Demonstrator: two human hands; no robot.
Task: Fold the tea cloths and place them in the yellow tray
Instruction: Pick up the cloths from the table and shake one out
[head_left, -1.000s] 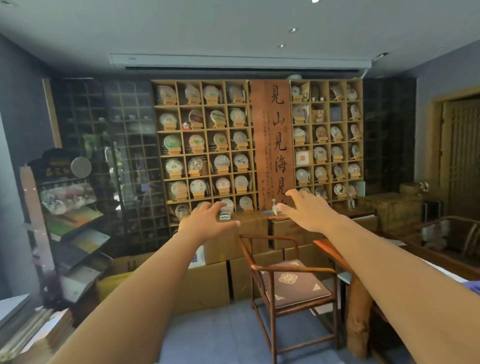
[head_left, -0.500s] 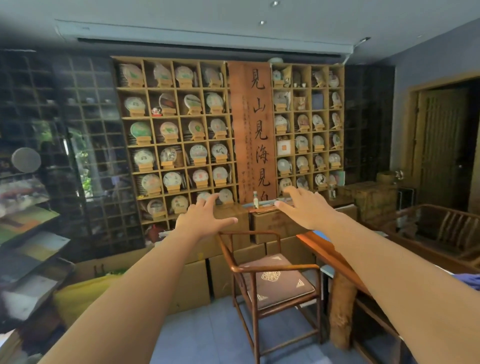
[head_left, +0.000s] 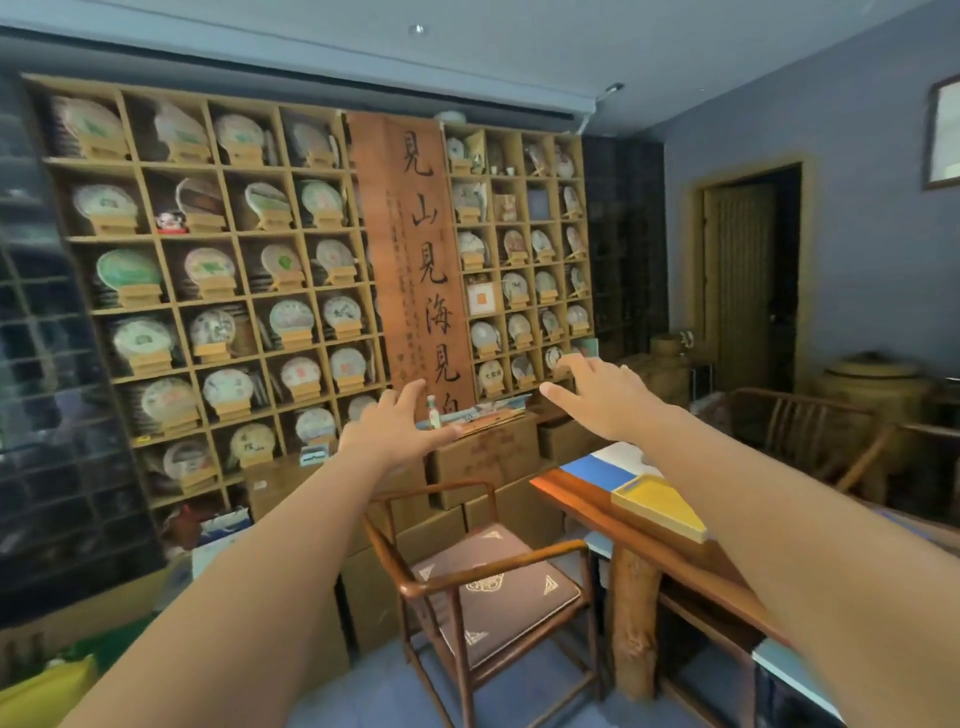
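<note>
Both my arms reach straight forward in mid-air. My left hand (head_left: 397, 431) is open with fingers spread, holding nothing. My right hand (head_left: 605, 397) is also open, palm down, and holds nothing. A yellow tray (head_left: 660, 506) lies on the orange wooden table (head_left: 582, 499), below and to the right of my right hand, partly hidden by my right forearm. Beside it, further back, lie a blue cloth (head_left: 597, 470) and a white one (head_left: 621, 453), flat on the table. Neither hand touches them.
A wooden armchair (head_left: 483, 577) with a brown cushion stands in front of the table's left end. Cardboard boxes (head_left: 483, 457) are stacked against a wall shelf (head_left: 260, 291) full of tea cakes. Another wooden chair (head_left: 810, 431) stands at right, near a dark door (head_left: 743, 280).
The view has swung to the right and downward, which brought the table, the yellow tray and the cloths into sight. Both hands stay open and stretched forward.
</note>
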